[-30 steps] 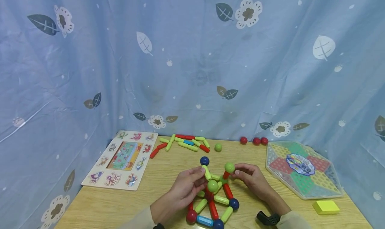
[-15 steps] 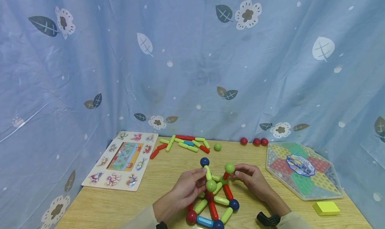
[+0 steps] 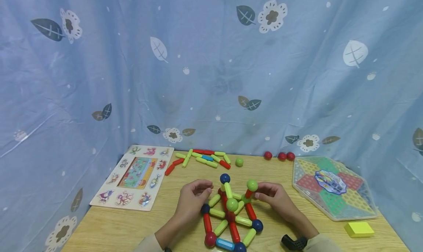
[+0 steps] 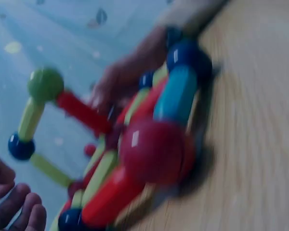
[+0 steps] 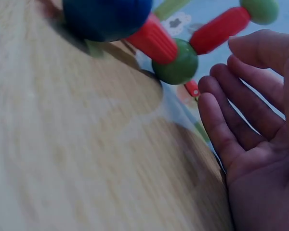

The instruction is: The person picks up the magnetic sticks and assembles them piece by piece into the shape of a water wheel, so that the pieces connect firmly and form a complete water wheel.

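Note:
A structure of magnetic rods and balls stands on the table, with red, green and blue rods joined in a wheel-like base. A light green rod (image 3: pixel 228 190) now links the raised blue ball (image 3: pixel 225 178) and the raised green ball (image 3: pixel 232 204). My left hand (image 3: pixel 192 200) is beside the structure's left side, apart from it, fingers loosely bent and holding nothing. On the other side, my right hand (image 3: pixel 275 198) is close to an upright red rod (image 5: pixel 220 30) topped by a green ball (image 3: pixel 252 185). Its fingers are relaxed; whether a fingertip touches the rod I cannot tell.
Loose rods (image 3: pixel 206 157) and a green ball (image 3: pixel 239 162) lie at the back. Several red balls (image 3: pixel 268 155) sit further right. A picture puzzle board (image 3: pixel 132 176) lies left; a hexagonal game board (image 3: pixel 333 186) and a yellow block (image 3: pixel 359 229) are right.
My left hand has let go of the light green rod and moved left, off the structure. That rod stays between the blue and green balls. My right hand has barely moved.

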`<action>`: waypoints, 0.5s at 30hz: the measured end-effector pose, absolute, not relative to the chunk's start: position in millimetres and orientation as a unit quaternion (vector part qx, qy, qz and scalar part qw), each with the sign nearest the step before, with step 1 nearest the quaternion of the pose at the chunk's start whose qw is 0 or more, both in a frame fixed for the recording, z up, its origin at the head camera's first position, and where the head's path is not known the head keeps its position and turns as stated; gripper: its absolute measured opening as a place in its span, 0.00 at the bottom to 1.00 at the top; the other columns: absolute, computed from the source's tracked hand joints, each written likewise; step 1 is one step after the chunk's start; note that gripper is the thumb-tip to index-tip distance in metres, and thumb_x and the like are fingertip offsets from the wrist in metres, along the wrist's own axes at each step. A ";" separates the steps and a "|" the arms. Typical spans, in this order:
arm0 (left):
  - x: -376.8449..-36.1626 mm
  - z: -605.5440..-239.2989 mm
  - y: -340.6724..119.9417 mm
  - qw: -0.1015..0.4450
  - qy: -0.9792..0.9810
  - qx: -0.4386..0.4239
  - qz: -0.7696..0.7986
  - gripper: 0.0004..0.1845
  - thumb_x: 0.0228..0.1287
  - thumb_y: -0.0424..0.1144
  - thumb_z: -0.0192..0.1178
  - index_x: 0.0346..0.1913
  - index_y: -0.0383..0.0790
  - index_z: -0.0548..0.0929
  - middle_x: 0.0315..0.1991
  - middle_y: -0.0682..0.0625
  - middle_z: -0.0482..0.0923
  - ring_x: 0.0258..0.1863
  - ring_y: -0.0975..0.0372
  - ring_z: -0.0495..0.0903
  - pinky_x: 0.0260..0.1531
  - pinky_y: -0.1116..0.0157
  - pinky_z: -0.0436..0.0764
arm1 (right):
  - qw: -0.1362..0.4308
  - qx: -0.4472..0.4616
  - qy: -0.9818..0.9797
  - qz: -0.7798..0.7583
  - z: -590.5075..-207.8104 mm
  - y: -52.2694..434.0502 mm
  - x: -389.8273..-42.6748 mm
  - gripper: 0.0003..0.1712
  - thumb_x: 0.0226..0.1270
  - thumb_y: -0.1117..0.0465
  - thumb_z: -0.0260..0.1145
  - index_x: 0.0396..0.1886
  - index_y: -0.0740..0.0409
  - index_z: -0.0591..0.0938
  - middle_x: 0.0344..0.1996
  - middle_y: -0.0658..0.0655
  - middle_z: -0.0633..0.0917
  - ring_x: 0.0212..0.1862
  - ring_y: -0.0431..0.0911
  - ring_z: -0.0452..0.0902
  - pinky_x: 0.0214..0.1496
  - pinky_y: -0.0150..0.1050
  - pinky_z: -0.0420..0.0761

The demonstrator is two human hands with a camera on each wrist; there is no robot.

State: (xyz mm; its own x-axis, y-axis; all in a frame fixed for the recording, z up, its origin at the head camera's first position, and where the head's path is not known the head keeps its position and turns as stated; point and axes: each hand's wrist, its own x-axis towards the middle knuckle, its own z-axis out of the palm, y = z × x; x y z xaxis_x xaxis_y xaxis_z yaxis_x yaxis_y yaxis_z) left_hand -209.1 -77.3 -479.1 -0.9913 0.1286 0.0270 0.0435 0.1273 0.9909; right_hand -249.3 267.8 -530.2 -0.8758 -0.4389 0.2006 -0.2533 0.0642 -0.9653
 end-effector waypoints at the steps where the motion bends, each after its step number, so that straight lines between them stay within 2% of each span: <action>1: -211.7 -481.6 -80.3 0.014 0.778 0.078 0.623 0.15 0.77 0.35 0.67 0.61 0.33 0.87 0.56 0.40 0.89 0.53 0.57 0.88 0.52 0.69 0.87 | 0.066 -0.237 0.742 -0.623 -529.3 266.5 -248.2 0.15 0.80 0.66 0.68 0.61 0.66 0.87 0.53 0.54 0.93 0.53 0.40 0.90 0.57 0.35 0.88; 5: -225.8 -494.0 -84.0 0.015 0.841 0.165 0.515 0.20 0.76 0.35 0.67 0.67 0.37 0.85 0.62 0.43 0.86 0.56 0.54 0.86 0.53 0.64 0.87 | 0.051 -0.217 0.792 -0.569 -525.0 260.7 -241.6 0.13 0.77 0.62 0.73 0.57 0.60 0.90 0.49 0.56 0.94 0.51 0.39 0.90 0.55 0.33 0.88; 9: -242.4 -502.7 -78.6 0.044 0.863 0.243 0.441 0.24 0.78 0.34 0.66 0.73 0.42 0.81 0.67 0.46 0.84 0.59 0.57 0.86 0.59 0.60 0.86 | 0.034 -0.189 0.848 -0.495 -515.7 253.7 -232.8 0.09 0.70 0.55 0.80 0.45 0.53 0.92 0.38 0.50 0.92 0.40 0.36 0.87 0.44 0.32 0.87; 12: -252.4 -503.7 -74.7 0.058 0.865 0.282 0.410 0.22 0.78 0.33 0.65 0.71 0.46 0.82 0.65 0.49 0.86 0.60 0.61 0.86 0.63 0.60 0.85 | 0.036 -0.194 0.883 -0.426 -505.5 247.2 -226.5 0.14 0.64 0.49 0.84 0.39 0.50 0.89 0.30 0.45 0.87 0.32 0.34 0.81 0.35 0.31 0.82; 15: -257.7 -501.8 -73.7 0.071 0.859 0.302 0.407 0.19 0.78 0.30 0.63 0.66 0.46 0.85 0.61 0.50 0.88 0.59 0.62 0.87 0.63 0.61 0.85 | 0.051 -0.217 0.898 -0.380 -496.5 240.6 -222.4 0.20 0.60 0.45 0.86 0.38 0.49 0.86 0.29 0.44 0.84 0.31 0.34 0.77 0.33 0.31 0.79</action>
